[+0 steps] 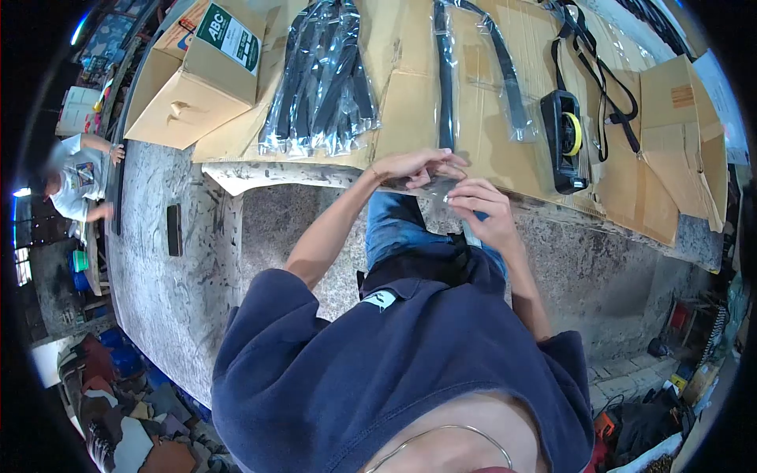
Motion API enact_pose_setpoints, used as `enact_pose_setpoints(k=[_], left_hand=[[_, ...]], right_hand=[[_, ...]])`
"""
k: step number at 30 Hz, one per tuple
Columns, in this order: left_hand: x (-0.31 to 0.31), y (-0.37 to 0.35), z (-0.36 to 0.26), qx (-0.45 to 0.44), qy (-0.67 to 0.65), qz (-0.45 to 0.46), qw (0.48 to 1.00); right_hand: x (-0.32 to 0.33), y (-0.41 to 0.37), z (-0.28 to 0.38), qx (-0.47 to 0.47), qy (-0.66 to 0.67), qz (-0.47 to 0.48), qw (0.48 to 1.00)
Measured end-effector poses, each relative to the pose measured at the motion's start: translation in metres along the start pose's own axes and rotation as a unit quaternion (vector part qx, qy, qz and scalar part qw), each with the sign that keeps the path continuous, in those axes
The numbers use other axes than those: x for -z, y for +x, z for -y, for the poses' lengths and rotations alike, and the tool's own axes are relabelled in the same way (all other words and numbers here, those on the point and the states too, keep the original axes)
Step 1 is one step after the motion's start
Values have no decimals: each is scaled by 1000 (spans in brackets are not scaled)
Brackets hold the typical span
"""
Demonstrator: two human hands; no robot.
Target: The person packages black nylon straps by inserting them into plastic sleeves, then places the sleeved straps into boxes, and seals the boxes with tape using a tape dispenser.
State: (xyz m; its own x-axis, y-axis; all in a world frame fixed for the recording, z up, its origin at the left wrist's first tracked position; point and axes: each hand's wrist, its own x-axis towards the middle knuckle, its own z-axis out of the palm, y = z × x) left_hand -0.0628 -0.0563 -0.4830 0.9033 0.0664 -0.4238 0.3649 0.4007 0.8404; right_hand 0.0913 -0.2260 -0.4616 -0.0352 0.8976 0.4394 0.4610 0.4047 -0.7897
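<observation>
Close to the cardboard's front edge, my left hand (422, 167) has its fingers curled at the lower end of a clear plastic sleeve (435, 189). My right hand (486, 209) faces it, thumb and fingers pinched on the same thin plastic. A dark strap (446, 87) in clear wrapping runs away from my hands across the cardboard. To its right lies another wrapped dark strap (509, 79). A black tape dispenser (561, 146) with a yellow-cored roll stands right of my hands. The plastic between my fingertips is partly hidden.
Several bagged dark straps (319, 87) lie at the back left, beside an open cardboard box (201, 83). Loose black straps (599, 67) lie right of centre, near another open box (670, 134). A phone-like dark slab (174, 230) and another person (79, 177) are at left.
</observation>
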Motion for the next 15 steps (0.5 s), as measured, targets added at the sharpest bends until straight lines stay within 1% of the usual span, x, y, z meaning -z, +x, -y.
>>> enact_pose_setpoints(k=[2, 3, 4, 5, 6, 7, 8, 9, 10, 11, 12, 13, 14, 15], left_hand=[[-4, -9, -15, -53, 6, 36, 998], [-8, -13, -18, -46, -27, 38, 998], [-5, -9, -14, -45, -27, 39, 998], [-1, -4, -4, -31, 8, 11, 999], [-5, -7, -7, -17, 43, -18, 999], [-5, -13, -13, -18, 43, -20, 999], [-5, -22, -19, -103, -49, -38, 993], [-9, -30, -25, -186, -144, -55, 970], [-5, -30, -25, -185, -143, -55, 971], [1, -28, -24, -241, -63, -240, 938], [3, -27, -21, -285, 20, -415, 864], [4, -22, -15, -314, 4, -484, 816], [-1, -18, -12, -314, 5, -486, 815], [-8, -13, -8, -346, 198, -529, 749]], right_hand=[[-2, -4, 4, 5, -23, -9, 1000], [-4, -5, 5, 6, -17, -19, 1000], [-5, -4, 4, 5, -17, -19, 1000], [-5, -4, 5, -13, -8, -28, 999], [-6, -4, 6, -30, 1, -36, 999], [-6, -1, 6, -75, 37, -46, 995], [-4, 5, 4, -76, 37, -47, 995], [-1, 14, -1, -118, 21, -56, 991], [1, 25, -10, -157, 5, -67, 985], [0, 37, -21, -200, 22, -81, 976], [-3, 49, -33, -242, 39, -94, 965], [-5, 59, -48, -241, 40, -93, 965], [-8, 68, -64, -258, 58, -110, 958], [-11, 75, -74, -274, 76, -127, 950]])
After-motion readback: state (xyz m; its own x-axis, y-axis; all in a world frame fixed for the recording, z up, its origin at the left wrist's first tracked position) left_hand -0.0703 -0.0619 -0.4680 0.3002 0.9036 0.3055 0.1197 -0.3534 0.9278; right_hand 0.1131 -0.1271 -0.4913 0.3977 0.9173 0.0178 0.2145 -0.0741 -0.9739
